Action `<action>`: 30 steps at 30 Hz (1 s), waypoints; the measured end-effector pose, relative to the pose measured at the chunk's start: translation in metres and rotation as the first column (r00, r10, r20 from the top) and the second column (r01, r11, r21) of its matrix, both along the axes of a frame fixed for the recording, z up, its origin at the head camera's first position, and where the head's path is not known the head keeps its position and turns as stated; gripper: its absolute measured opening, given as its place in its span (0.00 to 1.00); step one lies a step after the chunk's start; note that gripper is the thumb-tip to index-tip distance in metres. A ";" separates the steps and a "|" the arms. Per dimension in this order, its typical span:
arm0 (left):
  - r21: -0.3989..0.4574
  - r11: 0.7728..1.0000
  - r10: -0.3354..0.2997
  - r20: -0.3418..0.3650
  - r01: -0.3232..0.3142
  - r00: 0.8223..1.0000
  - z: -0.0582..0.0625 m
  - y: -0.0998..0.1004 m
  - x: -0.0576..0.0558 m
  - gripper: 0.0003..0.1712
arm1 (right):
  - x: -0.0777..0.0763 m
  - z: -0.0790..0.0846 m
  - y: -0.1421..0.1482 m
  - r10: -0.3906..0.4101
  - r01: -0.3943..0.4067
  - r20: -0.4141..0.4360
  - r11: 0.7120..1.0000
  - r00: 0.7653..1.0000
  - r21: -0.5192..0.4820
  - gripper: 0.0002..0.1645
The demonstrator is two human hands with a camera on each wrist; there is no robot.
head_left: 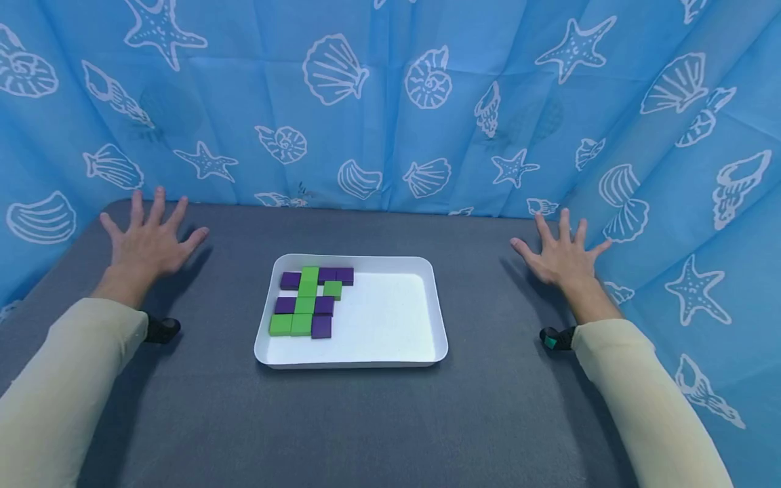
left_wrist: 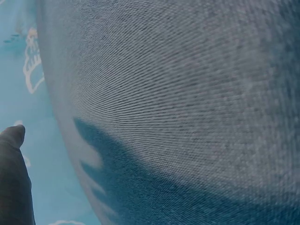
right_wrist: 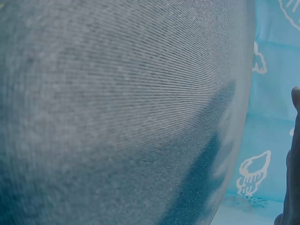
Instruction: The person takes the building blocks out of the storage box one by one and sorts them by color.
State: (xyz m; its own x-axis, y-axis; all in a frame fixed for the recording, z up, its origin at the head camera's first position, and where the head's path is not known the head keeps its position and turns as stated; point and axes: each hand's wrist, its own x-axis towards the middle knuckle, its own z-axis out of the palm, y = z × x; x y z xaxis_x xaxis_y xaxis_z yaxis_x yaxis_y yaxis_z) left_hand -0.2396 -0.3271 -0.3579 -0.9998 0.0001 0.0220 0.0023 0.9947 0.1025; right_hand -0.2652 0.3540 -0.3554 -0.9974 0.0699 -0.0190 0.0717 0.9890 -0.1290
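Observation:
My left hand (head_left: 148,240) is spread with straight fingers over the far left of the table, holding nothing. Over the far right, my right hand (head_left: 563,256) is spread the same way, also holding nothing. Between them, well apart from both, lies a white tray (head_left: 384,318). Several flat square tiles sit in its left part: green tiles (head_left: 305,305) and purple tiles (head_left: 321,328), most of them edge to edge. In the left wrist view only the thumb (left_wrist: 11,178) shows; the right wrist view has part of a dark finger or thumb (right_wrist: 293,173) at its edge.
A grey cloth-covered table (head_left: 366,427) extends around the tray. Behind it and along the right side hangs a blue curtain (head_left: 390,122) printed with white shells and starfish. Shadows of both hands fall on the cloth.

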 end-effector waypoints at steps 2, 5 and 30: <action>0.002 1.000 0.000 0.000 0.000 1.000 0.000 0.000 0.000 0.50 | 0.000 0.000 0.000 0.003 -0.003 -0.006 1.000 1.000 -0.001 0.60; 0.002 1.000 0.002 -0.002 -0.002 1.000 -0.001 0.001 0.001 0.50 | 0.000 -0.001 -0.002 0.011 -0.011 -0.013 1.000 1.000 0.007 0.59; -0.034 0.999 -0.025 -0.014 0.024 1.000 0.009 0.008 -0.005 0.50 | 0.003 -0.004 -0.019 0.079 -0.079 -0.024 0.996 0.997 0.032 0.59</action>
State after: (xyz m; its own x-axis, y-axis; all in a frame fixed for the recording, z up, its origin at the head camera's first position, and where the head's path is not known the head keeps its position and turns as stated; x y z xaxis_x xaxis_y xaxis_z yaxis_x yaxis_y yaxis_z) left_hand -0.2444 -0.3193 -0.3492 -0.9990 0.0258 0.0359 0.0282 0.9972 0.0689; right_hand -0.2618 0.3348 -0.3593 -0.9999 -0.0089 0.0077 -0.0096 0.9951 -0.0989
